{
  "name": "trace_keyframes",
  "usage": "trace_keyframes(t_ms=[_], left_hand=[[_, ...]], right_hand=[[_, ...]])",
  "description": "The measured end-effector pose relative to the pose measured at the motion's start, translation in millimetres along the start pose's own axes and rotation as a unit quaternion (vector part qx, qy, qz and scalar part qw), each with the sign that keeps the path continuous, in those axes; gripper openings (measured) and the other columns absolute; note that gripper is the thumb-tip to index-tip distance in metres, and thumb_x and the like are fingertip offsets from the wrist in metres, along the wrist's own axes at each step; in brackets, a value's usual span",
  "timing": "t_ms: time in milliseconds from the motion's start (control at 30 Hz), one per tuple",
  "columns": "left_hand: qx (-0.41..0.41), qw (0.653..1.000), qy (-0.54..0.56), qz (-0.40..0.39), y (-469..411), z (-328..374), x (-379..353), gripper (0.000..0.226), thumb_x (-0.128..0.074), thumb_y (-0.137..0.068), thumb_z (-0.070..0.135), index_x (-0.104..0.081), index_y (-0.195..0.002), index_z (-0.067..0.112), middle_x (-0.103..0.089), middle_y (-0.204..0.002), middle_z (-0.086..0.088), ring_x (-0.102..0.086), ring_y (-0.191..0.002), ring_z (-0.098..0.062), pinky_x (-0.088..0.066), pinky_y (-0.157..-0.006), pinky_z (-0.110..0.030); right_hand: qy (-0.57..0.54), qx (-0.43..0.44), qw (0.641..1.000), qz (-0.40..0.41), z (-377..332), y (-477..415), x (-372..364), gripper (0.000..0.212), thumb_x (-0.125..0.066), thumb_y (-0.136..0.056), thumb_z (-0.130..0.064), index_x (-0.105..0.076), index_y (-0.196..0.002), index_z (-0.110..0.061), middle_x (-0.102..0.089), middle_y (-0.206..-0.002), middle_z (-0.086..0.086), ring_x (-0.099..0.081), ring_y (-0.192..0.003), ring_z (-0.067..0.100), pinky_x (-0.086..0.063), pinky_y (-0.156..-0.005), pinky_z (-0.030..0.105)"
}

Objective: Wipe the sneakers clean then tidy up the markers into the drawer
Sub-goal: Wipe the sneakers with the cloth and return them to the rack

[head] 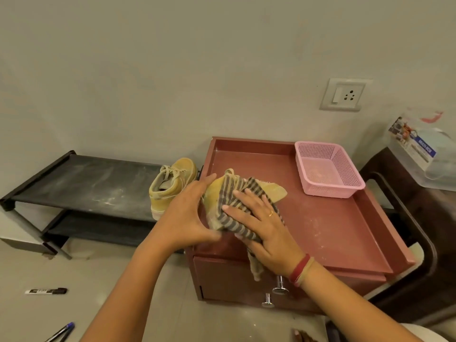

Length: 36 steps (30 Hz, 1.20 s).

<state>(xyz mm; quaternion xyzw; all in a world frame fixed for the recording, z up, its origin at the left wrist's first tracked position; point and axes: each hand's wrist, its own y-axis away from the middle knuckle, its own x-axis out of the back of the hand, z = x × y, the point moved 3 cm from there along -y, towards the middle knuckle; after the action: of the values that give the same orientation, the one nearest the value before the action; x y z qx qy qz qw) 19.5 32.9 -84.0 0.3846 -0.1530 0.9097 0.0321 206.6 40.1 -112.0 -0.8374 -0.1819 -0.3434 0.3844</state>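
A yellow sneaker (274, 190) lies on the red-brown cabinet top (333, 218), mostly covered by a grey-and-beige striped cloth (229, 193). My left hand (185, 213) grips the sneaker's heel side. My right hand (256, 218) presses the cloth flat against the shoe, fingers spread. The second yellow sneaker (170, 183) stands upright on the right end of the black shoe rack (81, 183). A black marker (45, 291) lies on the floor at the left, and a blue pen (63, 330) lies near the bottom left edge. The drawer front (227, 280) with two metal knobs (280, 285) is shut.
An empty pink plastic basket (328, 169) sits at the cabinet's back right. A dark wooden chair (407, 218) stands to the right, with a clear plastic box (424, 149) on the furniture behind it. A wall socket (343, 95) is above.
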Motion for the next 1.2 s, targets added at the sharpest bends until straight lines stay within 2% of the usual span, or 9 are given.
trace_keyframes(t_ms=[167, 300, 433, 600, 700, 767, 900, 1067, 1200], left_hand=[[0.016, 1.0, 0.022, 0.01, 4, -5, 6, 0.105, -0.082, -0.048, 0.041, -0.034, -0.141, 0.033, -0.044, -0.135, 0.019, -0.039, -0.124, 0.005, -0.033, -0.099, -0.018], [0.0, 1.0, 0.013, 0.002, 3, -1, 4, 0.104, -0.084, -0.051, 0.034, -0.032, -0.141, 0.036, -0.04, -0.133, 0.025, -0.034, -0.123, 0.013, -0.03, -0.097, -0.009], [0.002, 1.0, -0.004, -0.028, 6, -6, 3, 0.108, -0.081, -0.052, 0.028, -0.024, -0.143, 0.038, -0.036, -0.133, 0.023, -0.034, -0.121, 0.011, -0.032, -0.093, -0.011], [0.013, 0.999, -0.027, -0.04, 10, -10, 2, 0.101, -0.081, -0.053, 0.027, -0.025, -0.136, 0.038, -0.035, -0.127, 0.018, -0.039, -0.114, 0.003, -0.039, -0.086, -0.015], [0.002, 0.997, -0.058, -0.042, 14, -7, -5, 0.096, -0.083, -0.055, 0.027, -0.025, -0.132, 0.035, -0.034, -0.124, 0.017, -0.042, -0.108, -0.001, -0.04, -0.081, -0.015], [0.002, 0.996, -0.081, -0.036, 18, -3, -8, 0.092, -0.084, -0.054, 0.03, -0.027, -0.127, 0.03, -0.035, -0.119, 0.013, -0.047, -0.1, -0.007, -0.047, -0.076, -0.022], [-0.007, 0.991, -0.134, -0.003, 29, 10, -15, 0.089, -0.082, -0.048, 0.035, -0.031, -0.121, 0.028, -0.039, -0.112, 0.013, -0.052, -0.091, -0.01, -0.049, -0.064, -0.028], [-0.019, 0.99, -0.132, 0.054, 40, 20, 0, 0.091, -0.081, -0.049, 0.03, -0.032, -0.125, 0.032, -0.037, -0.112, 0.02, -0.046, -0.09, -0.003, -0.039, -0.056, -0.014], [-0.013, 0.987, -0.128, 0.102, 50, 14, 32, 0.091, -0.082, -0.048, 0.029, -0.033, -0.124, 0.03, -0.041, -0.116, 0.014, -0.049, -0.098, -0.005, -0.053, -0.066, -0.033]], right_hand=[[0.04, -0.171, 0.984, 0.013, 73, 6, 10, 0.047, -0.026, -0.09, -0.06, -0.025, -0.137, -0.052, -0.019, -0.151, -0.02, -0.011, -0.143, 0.005, -0.004, -0.117, 0.041], [-0.06, -0.318, 0.945, 0.05, 125, 9, 21, 0.052, -0.03, -0.087, -0.069, -0.05, -0.124, -0.04, -0.055, -0.132, -0.006, -0.048, -0.125, 0.017, -0.033, -0.108, 0.047], [-0.124, -0.393, 0.91, 0.045, 139, 16, 32, 0.027, -0.04, -0.097, -0.042, -0.06, -0.107, -0.028, -0.064, -0.109, -0.001, -0.058, -0.109, 0.022, -0.042, -0.091, 0.031], [-0.193, -0.34, 0.893, 0.222, 83, -11, 71, 0.025, -0.042, -0.099, -0.028, -0.055, -0.119, -0.022, -0.058, -0.108, -0.01, -0.053, -0.105, 0.008, -0.037, -0.089, 0.021], [-0.239, -0.299, 0.893, 0.235, 50, -8, 82, 0.019, -0.043, -0.097, -0.031, -0.055, -0.112, -0.03, -0.061, -0.109, -0.013, -0.056, -0.105, 0.004, -0.042, -0.095, 0.023], [-0.207, -0.297, 0.911, 0.197, 35, 6, 71, 0.016, -0.045, -0.096, -0.035, -0.055, -0.109, -0.035, -0.062, -0.111, -0.013, -0.056, -0.106, 0.001, -0.043, -0.097, 0.026], [0.053, -0.203, 0.977, 0.037, 17, 23, 34, 0.041, -0.044, -0.09, -0.025, -0.052, -0.13, -0.022, -0.054, -0.132, -0.003, -0.049, -0.12, 0.009, -0.037, -0.103, 0.025], [0.158, -0.112, 0.981, 0.008, -1, 12, 23, 0.051, -0.037, -0.078, -0.02, -0.054, -0.126, -0.021, -0.062, -0.118, -0.002, -0.062, -0.1, 0.021, -0.056, -0.074, 0.033], [0.171, -0.061, 0.98, -0.081, -1, 5, -3, 0.047, -0.043, -0.079, -0.017, -0.054, -0.124, -0.022, -0.065, -0.112, -0.001, -0.066, -0.092, 0.022, -0.057, -0.063, 0.034]])
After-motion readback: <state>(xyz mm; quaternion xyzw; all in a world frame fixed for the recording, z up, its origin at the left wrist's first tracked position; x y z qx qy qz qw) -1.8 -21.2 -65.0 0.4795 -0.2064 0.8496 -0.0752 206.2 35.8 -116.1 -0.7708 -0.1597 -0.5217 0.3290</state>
